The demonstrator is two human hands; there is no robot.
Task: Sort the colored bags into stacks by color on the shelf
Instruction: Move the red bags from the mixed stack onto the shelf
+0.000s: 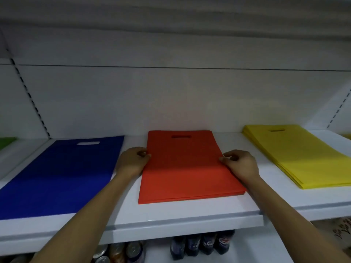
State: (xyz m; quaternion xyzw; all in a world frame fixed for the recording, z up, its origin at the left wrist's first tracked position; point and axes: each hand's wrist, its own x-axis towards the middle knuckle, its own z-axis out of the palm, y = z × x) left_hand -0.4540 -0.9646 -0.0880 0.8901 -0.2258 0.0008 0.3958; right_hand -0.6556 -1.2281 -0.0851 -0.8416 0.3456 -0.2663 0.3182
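The red stack (186, 168) lies flat in the middle of the white shelf (190, 221), handle hole at the far end, near the back wall. The left hand (133, 161) is at the stack's left edge and the right hand (240, 164) at its right edge, approx. halfway along the length. The left fingers (146, 154) are curled and pinch the left edge; the right fingers (225, 159) are curled too, w/ thumb and index closed on the right edge. Both forearms reach over the front lip of the shelf. The blue bags (62, 173) lie flat to the left of the red stack, just beside the left hand, not touching the red. The yellow stack (300, 154) lies to the right, apart from the red, several layers visible at its side. A green bag (6, 142) shows at the far left edge, only a corner. On the level below stand dark bottles (203, 243), and left of them some cans (121, 251), blurred.
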